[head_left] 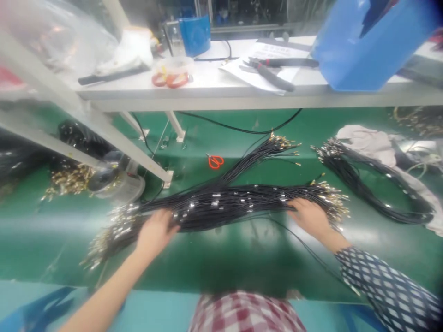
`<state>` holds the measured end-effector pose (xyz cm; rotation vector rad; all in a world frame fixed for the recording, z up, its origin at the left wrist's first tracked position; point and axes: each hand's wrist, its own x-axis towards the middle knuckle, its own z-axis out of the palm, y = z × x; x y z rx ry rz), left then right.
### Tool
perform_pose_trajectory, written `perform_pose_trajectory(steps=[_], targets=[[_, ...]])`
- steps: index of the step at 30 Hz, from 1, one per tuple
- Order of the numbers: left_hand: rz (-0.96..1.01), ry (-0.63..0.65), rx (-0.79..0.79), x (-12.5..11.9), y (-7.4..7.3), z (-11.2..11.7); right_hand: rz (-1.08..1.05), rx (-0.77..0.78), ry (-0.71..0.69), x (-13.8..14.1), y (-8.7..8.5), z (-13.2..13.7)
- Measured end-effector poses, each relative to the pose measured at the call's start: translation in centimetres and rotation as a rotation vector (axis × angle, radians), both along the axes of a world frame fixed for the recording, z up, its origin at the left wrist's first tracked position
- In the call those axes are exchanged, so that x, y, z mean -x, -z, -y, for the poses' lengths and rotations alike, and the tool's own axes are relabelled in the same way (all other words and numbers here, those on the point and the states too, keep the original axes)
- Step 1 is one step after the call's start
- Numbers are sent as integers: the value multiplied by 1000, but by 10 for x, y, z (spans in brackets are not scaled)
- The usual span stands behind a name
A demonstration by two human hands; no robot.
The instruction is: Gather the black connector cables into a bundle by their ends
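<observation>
Green matting (221, 267) covers the bench in front of us, and a white shelf (207, 90) crosses the view at twelve o'clock. At one o'clock a tilted blue bin (363, 46) sits on that shelf, with black pliers (273, 76) on paper beside it.

Across the centre of the mat, from nine to three o'clock, lies the long wire bundle (235, 203) of black leads with metal terminals bristling at both ends. A thinner fan of leads (263, 154) splays off it toward one o'clock. At three o'clock a separate looped coil (374, 193) lies partly on a grey cloth (367, 140).

Our left hand (155, 233), at seven o'clock, has its fingers curled into the bundle near the left terminals and is gripping the strands. Our right hand (309, 216), at four o'clock, lies over the right end with its fingers bent onto the wires. Whether it closes around them we cannot tell, because the frame is blurred there.

We judge the gathering well along. Most leads run parallel in one mass, yet the fan and a stray strand (311, 251) trailing toward five o'clock are not drawn in, and no tie shows on the bundle. Small orange scissors (215, 161) lie just above centre, untouched.
</observation>
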<state>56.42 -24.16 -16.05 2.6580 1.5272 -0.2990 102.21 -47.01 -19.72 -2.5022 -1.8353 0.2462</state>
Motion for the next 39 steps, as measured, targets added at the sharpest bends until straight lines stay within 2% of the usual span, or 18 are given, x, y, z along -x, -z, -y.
perform_pose_trajectory(steps=[1,2,5,7,10,14,18,20,22,26,30,36,39], targets=[[33,85,-31,-22,1,-2,-57,-25,-61,14,-4,-15],[47,117,-52,-41,3,-5,-95,-16,-80,26,-6,-31],[18,44,57,-79,15,-22,-99,38,-41,38,0,-78],[-36,7,201,-88,21,-36,-102,95,3,29,9,-101],[-83,70,209,-90,24,-48,-111,166,38,13,14,-114],[-75,134,127,-89,19,-41,-115,117,-41,9,0,-97],[17,147,40,-77,14,-16,-126,-29,-130,22,-13,-48],[49,184,-7,-63,15,5,-142,-78,-142,28,-7,-19],[49,212,-25,-49,17,28,-155,-147,-139,33,7,6],[36,233,-56,-33,23,58,-180,-156,-182,45,34,31],[66,236,-81,-41,26,50,-157,-136,-180,61,35,24],[25,218,299,-57,22,8,-75,-56,-291,72,35,-10],[37,222,400,-63,14,-6,-56,-32,-283,67,35,-26]])
